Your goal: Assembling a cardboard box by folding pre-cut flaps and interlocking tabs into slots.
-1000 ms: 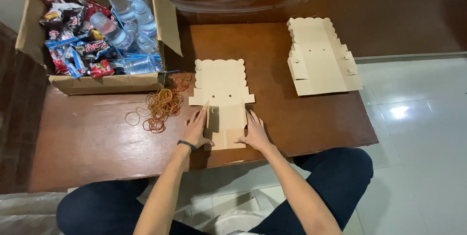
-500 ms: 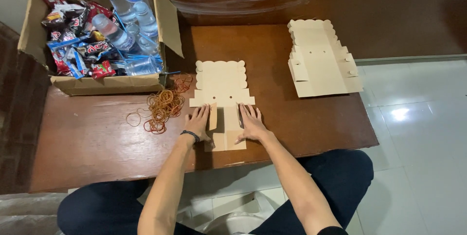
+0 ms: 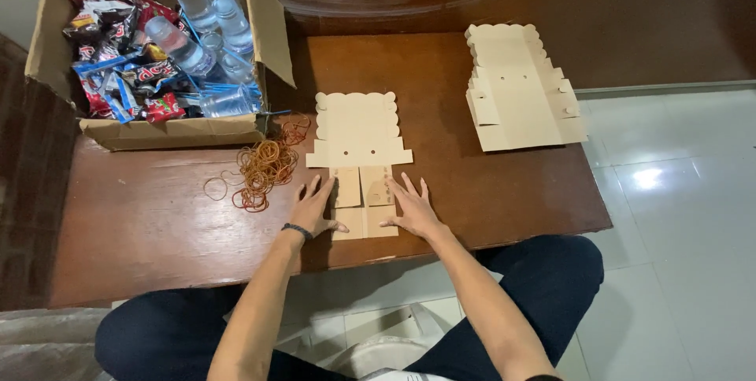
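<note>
A flat, unfolded tan cardboard box blank (image 3: 356,133) with a scalloped far edge lies on the brown wooden table (image 3: 142,215). Its two near flaps are folded inward, side by side. My left hand (image 3: 313,208) presses flat beside and on the left flap, fingers spread. My right hand (image 3: 413,208) presses flat on the right flap, fingers spread. Neither hand grips anything. A dark band circles my left wrist.
An open cardboard carton (image 3: 169,130) of snack packets and water bottles stands at the back left. A pile of rubber bands (image 3: 264,164) lies left of the blank. A stack of more flat box blanks (image 3: 520,89) lies at the back right. White tiled floor is to the right.
Both hands have slid inward and folded the two near side flaps toward the middle, pressing them flat. The rest of the blank has stayed put.
</note>
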